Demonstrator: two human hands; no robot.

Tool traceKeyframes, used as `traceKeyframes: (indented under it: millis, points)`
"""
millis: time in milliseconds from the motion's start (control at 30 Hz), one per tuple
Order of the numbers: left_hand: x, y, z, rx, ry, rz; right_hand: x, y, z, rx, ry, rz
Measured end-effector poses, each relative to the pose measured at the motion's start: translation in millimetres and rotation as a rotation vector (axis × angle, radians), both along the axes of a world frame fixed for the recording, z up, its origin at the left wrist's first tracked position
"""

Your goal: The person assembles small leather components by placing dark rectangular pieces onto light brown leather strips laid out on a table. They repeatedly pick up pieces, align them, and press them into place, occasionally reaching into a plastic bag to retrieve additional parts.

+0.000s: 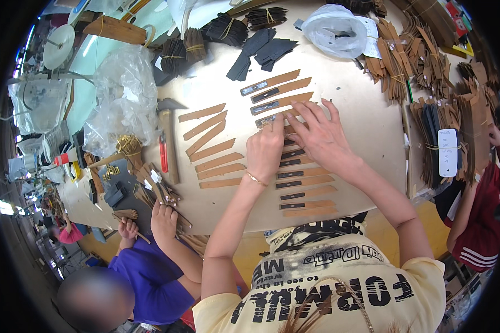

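Note:
A column of brown leather strips (308,212) lies in front of me, each with a short dark piece at its left end. My left hand (263,149) is closed, its fingertips pinched together at the end of one strip in the upper part of the column; what they grip is hidden. My right hand (326,137) lies over the same strip with its fingers spread, touching the leather. Above my hands, some strips (278,82) carry shiny film over the dark piece. Left of the column is a group of plain brown strips (214,150).
A hammer (169,139) and a red-handled tool (163,152) lie left of the plain strips. Black bundles (225,29), dark loose pieces (261,51) and a plastic bag (334,32) sit farther back. Strip bundles (411,58) line the right. A co-worker's hands (164,222) work at lower left.

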State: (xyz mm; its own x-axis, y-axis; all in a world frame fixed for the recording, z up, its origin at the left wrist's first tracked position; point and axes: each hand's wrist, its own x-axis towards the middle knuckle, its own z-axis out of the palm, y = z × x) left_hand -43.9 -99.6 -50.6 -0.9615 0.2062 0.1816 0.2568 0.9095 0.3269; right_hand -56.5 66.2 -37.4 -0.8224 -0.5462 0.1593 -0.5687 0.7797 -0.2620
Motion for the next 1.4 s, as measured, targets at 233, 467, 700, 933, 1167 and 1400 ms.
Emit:
traceKeyframes:
  millis: [233,467,700,933,1167,1400]
  points:
    - [-6.0,4.5,5.4,0.311,0.012,0.122,1.2,0.1,0.5,0.002,-0.010,-0.001]
    - [-0.8,-25.6,19.3,0.566,-0.161,0.556,0.1,1.0,0.3,0.021,-0.021,0.006]
    - [-3.7,-60.7,26.8,1.755,-0.067,0.637,-1.4,1.7,0.2,0.014,-0.003,0.016]
    - [-25.3,-30.2,14.1,0.317,0.006,0.139,-14.4,2.5,8.5,-0.087,-0.005,0.018]
    - [-34.5,-17.2,14.1,0.214,-0.088,-0.019,-24.3,-2.2,3.3,-0.030,-0.005,-0.039]
    - [-29.0,-13.7,6.2,0.012,-0.003,-0.088,-20.3,-3.2,-2.0,-0.012,-0.004,-0.045]
